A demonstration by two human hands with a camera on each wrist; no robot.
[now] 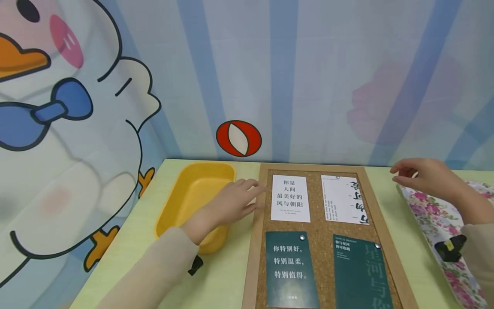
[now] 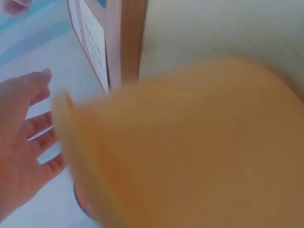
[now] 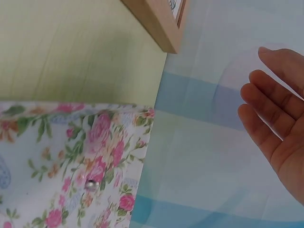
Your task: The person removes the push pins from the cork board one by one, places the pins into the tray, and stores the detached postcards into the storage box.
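Observation:
In the head view my left hand (image 1: 231,201) hovers over the right side of a yellow tray (image 1: 181,197). Its loosely bent fingers point at the left edge of a framed cork board (image 1: 318,197), and nothing shows in them. Nearest is a white card (image 1: 290,210) with black writing, on which no pin is visible. My right hand (image 1: 428,176) is above the far end of a floral tray (image 1: 418,210); in the right wrist view its relaxed fingers (image 3: 268,118) hold nothing. A silver pushpin (image 3: 91,184) lies in that tray.
Another white card (image 1: 341,199), turned sideways, has a pin at its top edge. Below are two dark green cards, one on the left (image 1: 289,287) and one on the right (image 1: 355,279), each pinned near its top right corner. A cartoon-printed curtain (image 1: 320,86) stands behind the table.

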